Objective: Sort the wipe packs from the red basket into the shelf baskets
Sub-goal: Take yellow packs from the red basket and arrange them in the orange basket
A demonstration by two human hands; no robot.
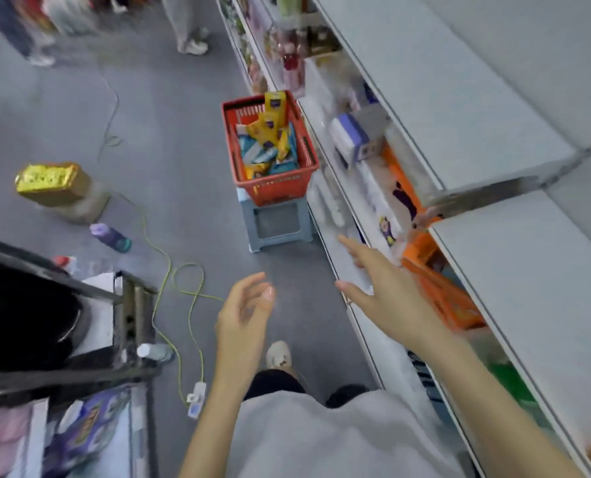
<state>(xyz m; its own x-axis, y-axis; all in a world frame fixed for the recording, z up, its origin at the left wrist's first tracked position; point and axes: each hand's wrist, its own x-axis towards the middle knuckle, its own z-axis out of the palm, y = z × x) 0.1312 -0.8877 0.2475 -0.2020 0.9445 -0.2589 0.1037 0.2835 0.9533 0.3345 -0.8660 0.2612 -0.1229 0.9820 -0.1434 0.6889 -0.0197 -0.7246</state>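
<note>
A red basket (276, 188) stands on a grey-blue stool (277, 224) in the aisle, against the shelving. Several yellow wipe packs (269, 127) and blue wipe packs (252, 151) fill it; one yellow pack leans upright against its far rim. Orange shelf baskets (449, 301) sit on the lower shelf to my right. My right hand (380, 288) reaches forward beside that shelf's edge with fingers spread and nothing in it. Lower and to the left, my left hand (245, 312) hangs over the floor, fingers loosely curled and empty. Both hands are well short of the red basket.
White shelving (494, 132) runs along the right. On the floor lie a green cable (169, 270) with a power strip (196, 400), a purple bottle (111, 238) and a gold box on a block (50, 182). A dark rack (80, 326) stands left. People's legs show far off.
</note>
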